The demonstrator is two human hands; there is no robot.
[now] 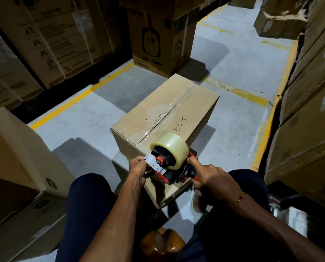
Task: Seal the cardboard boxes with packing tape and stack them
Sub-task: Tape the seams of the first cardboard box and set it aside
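A brown cardboard box [176, 106] marked "BOX" lies on the grey floor in front of my knees, with clear tape along its top seam. Over its near edge sits a red and black tape dispenser [174, 172] carrying a roll of clear packing tape [170, 148]. My right hand [212, 176] grips the dispenser's handle, forefinger stretched along it. My left hand [138, 168] pinches the loose tape end at the dispenser's front, against the box's near corner.
Tall stacks of cartons line the left [44, 38] and right [312, 110] sides. A printed carton [163, 44] stands just beyond the box, and another large box [16, 167] sits at my left. Yellow lines [235, 89] mark the floor.
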